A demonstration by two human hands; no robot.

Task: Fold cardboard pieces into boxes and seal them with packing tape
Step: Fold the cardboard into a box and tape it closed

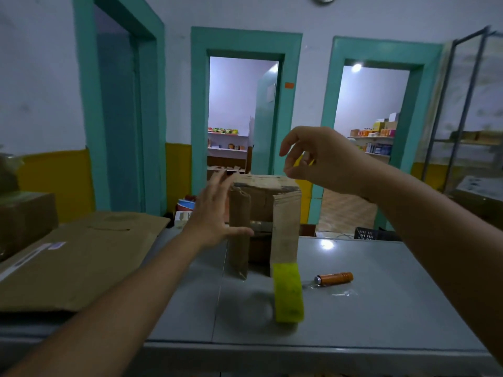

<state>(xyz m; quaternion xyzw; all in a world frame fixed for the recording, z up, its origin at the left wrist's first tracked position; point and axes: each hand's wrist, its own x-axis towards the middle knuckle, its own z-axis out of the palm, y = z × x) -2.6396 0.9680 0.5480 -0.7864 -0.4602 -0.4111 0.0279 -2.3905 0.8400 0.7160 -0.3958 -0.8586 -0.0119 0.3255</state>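
Note:
A brown cardboard box stands on the grey table with its open side facing me and two flaps sticking out toward me. A yellow-green tape roll stands on edge just below the right flap. My left hand is spread open beside the box's left flap, its thumb touching that flap. Above the box's top right corner hovers my right hand, fingers loosely curled and apart, holding nothing.
Flat cardboard sheets lie stacked at the left of the table, with a closed box behind them. An orange cutter lies to the right of the tape. A black crate sits beyond the table's far edge.

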